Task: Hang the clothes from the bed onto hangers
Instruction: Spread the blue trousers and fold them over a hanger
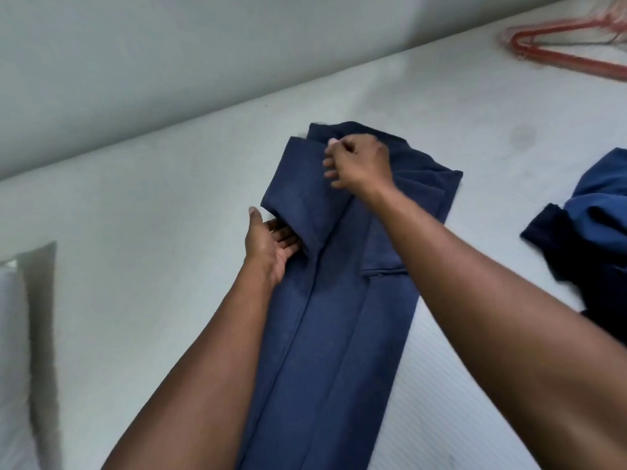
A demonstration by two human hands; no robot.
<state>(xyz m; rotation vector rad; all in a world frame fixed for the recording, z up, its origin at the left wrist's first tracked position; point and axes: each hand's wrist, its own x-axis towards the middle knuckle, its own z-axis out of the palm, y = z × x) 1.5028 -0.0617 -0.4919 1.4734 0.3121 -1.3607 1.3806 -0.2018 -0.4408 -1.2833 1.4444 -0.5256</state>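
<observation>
Right hand point(359, 164) pinched closed on a fold of navy trousers point(339, 317), which lie lengthwise on the white bed point(152, 232). Left hand point(271, 245) open, fingers tucked under the folded-back flap. Red hangers point(570, 45) well apart, far corner.

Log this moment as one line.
step: arranging navy garment on bed | left hand: under fold | right hand: pinching top | red hanger: unused

Plain navy blue trousers point(336, 317) on a white bed point(135, 205) with faint ribbing, red hangers point(563, 45), a darker blue clothes heap point(590, 232), pale grey-green wall point(169, 62)
</observation>
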